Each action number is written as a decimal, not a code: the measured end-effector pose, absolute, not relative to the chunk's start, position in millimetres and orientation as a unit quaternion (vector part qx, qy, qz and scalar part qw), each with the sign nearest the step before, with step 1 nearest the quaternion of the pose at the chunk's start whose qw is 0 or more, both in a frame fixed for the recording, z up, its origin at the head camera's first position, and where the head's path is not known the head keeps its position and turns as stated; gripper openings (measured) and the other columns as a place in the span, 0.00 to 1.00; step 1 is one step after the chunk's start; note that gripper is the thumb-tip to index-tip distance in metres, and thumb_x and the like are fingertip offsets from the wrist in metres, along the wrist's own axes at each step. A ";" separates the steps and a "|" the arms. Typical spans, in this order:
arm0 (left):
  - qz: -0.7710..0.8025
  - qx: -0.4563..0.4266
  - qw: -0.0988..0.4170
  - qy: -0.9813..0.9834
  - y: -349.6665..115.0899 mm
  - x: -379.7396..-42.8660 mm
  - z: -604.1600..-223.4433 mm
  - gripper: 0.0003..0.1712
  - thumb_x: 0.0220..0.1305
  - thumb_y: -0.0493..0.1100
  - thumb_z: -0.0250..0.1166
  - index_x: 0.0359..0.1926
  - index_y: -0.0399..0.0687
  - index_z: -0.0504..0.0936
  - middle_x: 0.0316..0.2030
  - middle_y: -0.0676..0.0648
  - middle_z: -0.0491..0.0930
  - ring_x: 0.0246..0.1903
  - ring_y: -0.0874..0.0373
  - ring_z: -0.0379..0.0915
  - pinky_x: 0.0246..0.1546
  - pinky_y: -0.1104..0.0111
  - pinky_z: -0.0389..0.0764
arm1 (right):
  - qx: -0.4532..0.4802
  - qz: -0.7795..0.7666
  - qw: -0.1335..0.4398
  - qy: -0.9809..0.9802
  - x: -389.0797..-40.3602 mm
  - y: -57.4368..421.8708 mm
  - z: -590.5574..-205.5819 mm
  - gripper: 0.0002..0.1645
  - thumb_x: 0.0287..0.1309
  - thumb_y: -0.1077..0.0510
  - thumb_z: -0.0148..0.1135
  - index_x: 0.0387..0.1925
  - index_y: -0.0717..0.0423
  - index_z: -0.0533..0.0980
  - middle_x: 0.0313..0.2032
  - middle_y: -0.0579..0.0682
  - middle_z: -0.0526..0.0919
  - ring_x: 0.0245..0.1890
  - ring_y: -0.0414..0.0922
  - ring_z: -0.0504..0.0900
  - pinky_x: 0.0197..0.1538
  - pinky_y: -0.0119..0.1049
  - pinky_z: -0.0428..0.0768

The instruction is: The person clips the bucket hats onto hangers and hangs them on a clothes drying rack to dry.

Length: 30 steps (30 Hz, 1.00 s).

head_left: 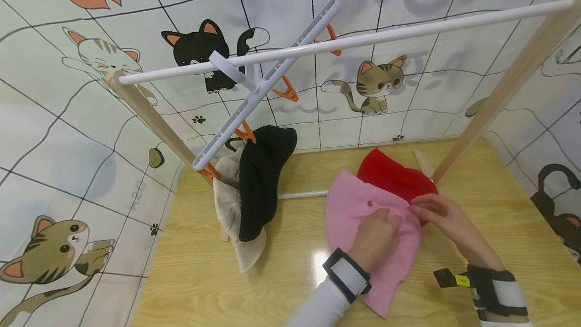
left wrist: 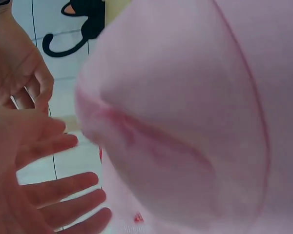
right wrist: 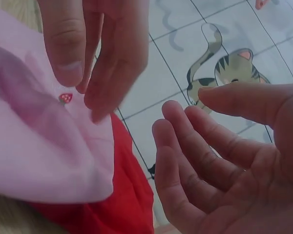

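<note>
A pink bucket hat (head_left: 342,206) with a small strawberry motif lies on the wooden table, partly over a red hat (head_left: 390,173). Above the pink hat is my left hand (head_left: 379,236); in the left wrist view its fingers (left wrist: 63,190) are spread and hold nothing. My right hand (head_left: 442,216) hovers by the right side of both hats. Its fingers are loosely bent with nothing between them in the right wrist view. From a white clip hanger (head_left: 260,90) hang a black hat (head_left: 260,180) and a cream hat (head_left: 227,201).
The hanger hooks over a white rod (head_left: 399,34) carried by wooden posts (head_left: 504,87). Orange clips (head_left: 287,90) dangle from it. A lower white bar (head_left: 301,194) runs behind the hats. Behind stands a wall covering (head_left: 290,120) printed with cats.
</note>
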<state>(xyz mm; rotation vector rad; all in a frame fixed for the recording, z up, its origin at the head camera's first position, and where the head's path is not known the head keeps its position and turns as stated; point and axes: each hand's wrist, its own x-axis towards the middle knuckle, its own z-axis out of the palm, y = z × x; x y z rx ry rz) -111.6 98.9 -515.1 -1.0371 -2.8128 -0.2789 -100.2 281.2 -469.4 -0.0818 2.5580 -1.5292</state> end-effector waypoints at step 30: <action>0.033 -0.228 0.043 -0.972 106.2 -84.4 -505.0 0.16 0.43 0.51 0.72 0.34 0.60 0.77 0.25 0.57 0.79 0.25 0.61 0.72 0.21 0.71 0.66 | -0.012 -0.529 0.074 0.845 -82.7 289.7 -494.4 0.25 0.64 0.52 0.50 0.54 0.67 0.66 0.40 0.32 0.79 0.40 0.31 0.78 0.42 0.25 0.78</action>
